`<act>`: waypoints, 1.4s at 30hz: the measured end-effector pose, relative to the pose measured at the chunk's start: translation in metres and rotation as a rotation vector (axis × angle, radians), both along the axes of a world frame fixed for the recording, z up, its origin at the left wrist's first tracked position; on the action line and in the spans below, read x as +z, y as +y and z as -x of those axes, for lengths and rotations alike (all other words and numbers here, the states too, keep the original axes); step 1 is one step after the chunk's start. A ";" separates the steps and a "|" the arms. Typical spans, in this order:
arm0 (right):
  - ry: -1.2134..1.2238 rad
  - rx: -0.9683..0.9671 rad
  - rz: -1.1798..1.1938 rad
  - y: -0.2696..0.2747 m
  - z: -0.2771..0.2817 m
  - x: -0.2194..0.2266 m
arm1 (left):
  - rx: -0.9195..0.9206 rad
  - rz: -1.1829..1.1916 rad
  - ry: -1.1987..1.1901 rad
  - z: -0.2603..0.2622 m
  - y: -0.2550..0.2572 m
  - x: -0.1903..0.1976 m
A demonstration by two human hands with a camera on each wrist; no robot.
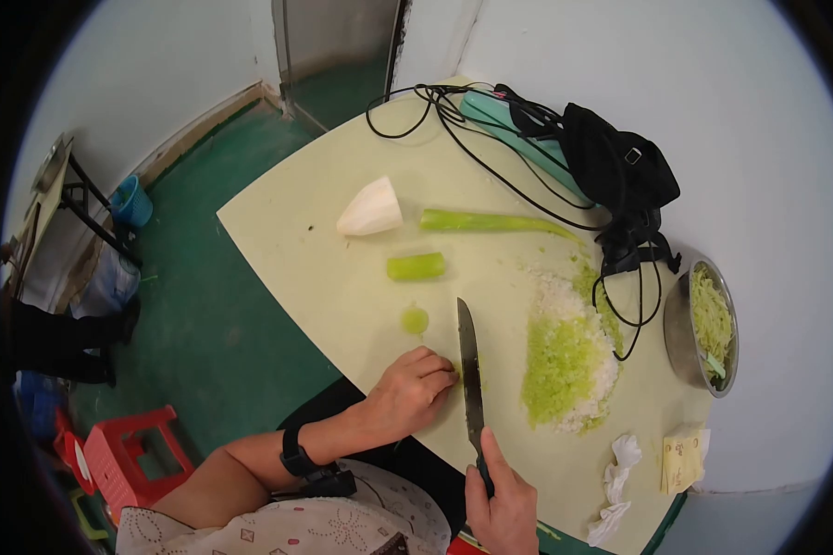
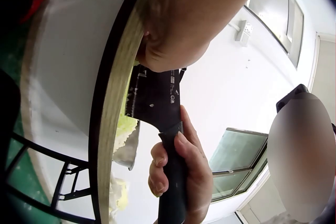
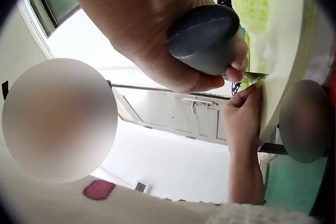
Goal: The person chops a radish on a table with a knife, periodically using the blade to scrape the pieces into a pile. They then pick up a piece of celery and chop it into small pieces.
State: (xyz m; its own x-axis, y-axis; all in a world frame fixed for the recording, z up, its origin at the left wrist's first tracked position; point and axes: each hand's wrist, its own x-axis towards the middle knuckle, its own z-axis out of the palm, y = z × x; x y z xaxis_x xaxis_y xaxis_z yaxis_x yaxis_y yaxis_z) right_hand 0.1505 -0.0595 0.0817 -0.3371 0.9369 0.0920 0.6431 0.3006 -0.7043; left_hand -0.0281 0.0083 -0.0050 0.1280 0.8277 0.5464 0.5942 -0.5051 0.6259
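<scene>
The right hand grips the black handle of a large knife, its blade upright on the table and pointing away from the body. Just left of the blade, the left hand has its fingers curled down on a small green piece, mostly hidden beneath them. Beyond that hand lie a thin green slice, a short green stalk piece, a long green stalk and a white cone-shaped chunk. Chopped green and white bits are heaped right of the knife.
A metal bowl of green shreds stands at the table's right edge. Black straps, cables and a teal case lie at the back. Crumpled tissue and a yellow paper block are front right. A red stool stands left.
</scene>
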 end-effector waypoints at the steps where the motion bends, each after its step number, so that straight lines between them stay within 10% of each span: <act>1: 0.000 0.003 -0.025 0.002 0.001 -0.005 | 0.000 -0.001 0.004 0.000 0.000 0.000; 17: 0.005 0.023 -0.050 0.007 0.001 -0.008 | 0.006 0.019 -0.022 0.001 0.000 -0.001; 26: 0.081 -0.211 0.388 0.019 0.011 0.013 | 0.012 0.019 -0.043 0.001 -0.001 -0.002; 30: 0.021 -0.024 0.079 0.010 0.006 0.008 | 0.019 0.036 -0.039 -0.001 -0.001 -0.002; 42: 0.071 -0.083 0.231 0.025 0.002 -0.012 | 0.001 -0.006 -0.028 0.001 0.000 -0.003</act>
State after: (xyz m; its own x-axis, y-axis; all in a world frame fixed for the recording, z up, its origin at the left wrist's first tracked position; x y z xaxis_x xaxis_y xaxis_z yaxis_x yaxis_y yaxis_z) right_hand 0.1486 -0.0349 0.0697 -0.2582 0.9602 -0.1069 0.6056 0.0747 -0.7923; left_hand -0.0288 0.0081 -0.0078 0.1124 0.8243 0.5549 0.5770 -0.5088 0.6389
